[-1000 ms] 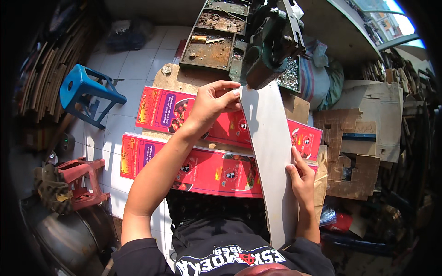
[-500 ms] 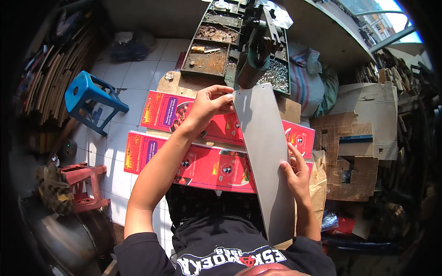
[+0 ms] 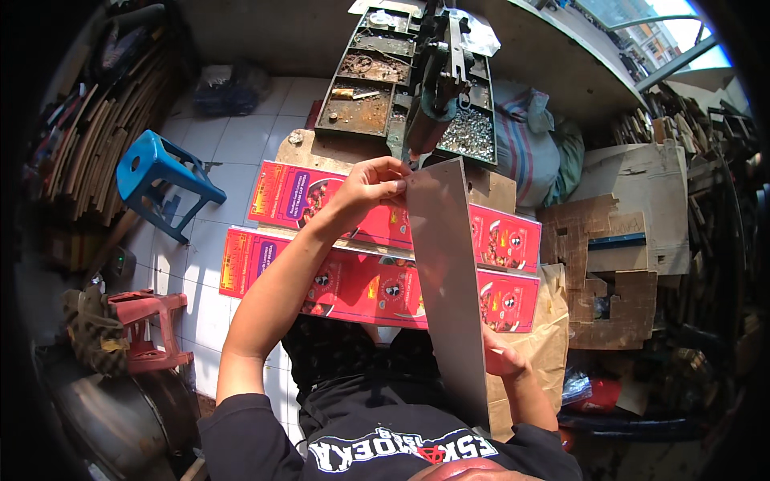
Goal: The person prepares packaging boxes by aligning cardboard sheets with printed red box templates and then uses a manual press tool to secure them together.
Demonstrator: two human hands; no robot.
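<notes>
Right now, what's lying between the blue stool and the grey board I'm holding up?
In the head view, two flat red printed cartons lie on the tiled floor between the blue stool and the grey board.

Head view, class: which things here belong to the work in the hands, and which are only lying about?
In the work:
left hand
right hand
grey card sheet, held by both hands
red printed cartons beneath it

Lying about:
blue stool
red stool
metal parts tray
brown cardboard scraps
striped sack
</notes>
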